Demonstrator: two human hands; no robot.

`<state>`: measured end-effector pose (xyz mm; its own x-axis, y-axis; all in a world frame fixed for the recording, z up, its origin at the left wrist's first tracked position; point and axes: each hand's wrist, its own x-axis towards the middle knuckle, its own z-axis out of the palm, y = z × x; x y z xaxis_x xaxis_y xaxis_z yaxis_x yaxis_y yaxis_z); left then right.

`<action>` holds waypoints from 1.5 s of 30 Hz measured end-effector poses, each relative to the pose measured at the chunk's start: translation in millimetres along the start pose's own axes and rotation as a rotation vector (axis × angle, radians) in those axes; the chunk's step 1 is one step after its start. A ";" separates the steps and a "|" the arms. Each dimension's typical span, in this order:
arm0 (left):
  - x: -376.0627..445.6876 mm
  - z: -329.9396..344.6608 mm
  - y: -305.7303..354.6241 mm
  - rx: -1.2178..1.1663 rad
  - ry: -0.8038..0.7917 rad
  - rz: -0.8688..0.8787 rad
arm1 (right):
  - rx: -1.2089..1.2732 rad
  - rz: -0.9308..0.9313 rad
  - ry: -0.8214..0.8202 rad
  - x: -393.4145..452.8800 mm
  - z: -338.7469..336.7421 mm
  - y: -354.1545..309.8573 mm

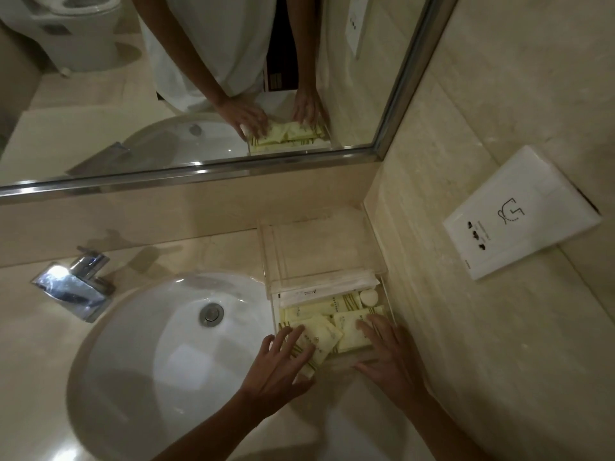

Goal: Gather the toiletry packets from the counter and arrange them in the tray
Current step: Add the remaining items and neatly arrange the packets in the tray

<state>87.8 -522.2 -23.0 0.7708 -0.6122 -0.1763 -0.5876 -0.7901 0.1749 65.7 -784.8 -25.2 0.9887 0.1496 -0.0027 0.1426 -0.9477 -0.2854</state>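
My left hand (283, 357) and right hand (386, 347) lie flat, fingers spread, on yellow toiletry packets (336, 327) in the clear tray (387, 294). Gripping nothing. Pressing unevenly could slide the near-left packet (311, 356), which overhangs the tray's edge, toward the sink (159, 344).

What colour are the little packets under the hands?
Pale yellow with thin dark stripes near the ends, seen best in the head view: toiletry packets in the clear tray.

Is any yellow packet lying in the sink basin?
No, the sink basin holds only its drain; the yellow packets lie in the clear tray under both hands.
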 end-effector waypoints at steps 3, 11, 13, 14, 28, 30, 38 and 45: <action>3.4 -4.7 5.0 -0.025 -0.002 -0.090 | 0.052 0.041 0.003 1.0 -3.9 -2.4; 10.1 -3.5 -0.4 0.013 0.032 -0.054 | 0.167 0.219 -0.010 -3.0 0.5 2.9; 9.0 -5.0 -3.0 0.010 0.052 -0.036 | 0.220 0.269 0.008 -5.4 3.2 4.8; 8.9 -6.0 -4.2 0.007 0.063 -0.035 | 0.238 0.295 0.007 -6.2 3.9 5.1; 4.9 -1.3 -0.7 0.004 0.081 -0.109 | 0.271 0.378 -0.061 0.6 1.9 1.1; 13.0 -1.5 3.2 0.034 0.057 -0.074 | 0.266 0.364 -0.048 1.2 -0.2 -0.2; 24.7 1.4 8.7 0.069 0.115 0.007 | 0.291 0.384 -0.088 2.9 -9.6 -3.3; 23.9 -3.2 3.0 0.084 0.172 -0.029 | 0.340 0.391 -0.109 4.9 -15.7 -5.9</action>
<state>105.2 -539.0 -23.5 0.8139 -0.5809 -0.0111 -0.5778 -0.8113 0.0891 70.4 -782.9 -8.5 0.9522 -0.1513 -0.2654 -0.2764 -0.7966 -0.5376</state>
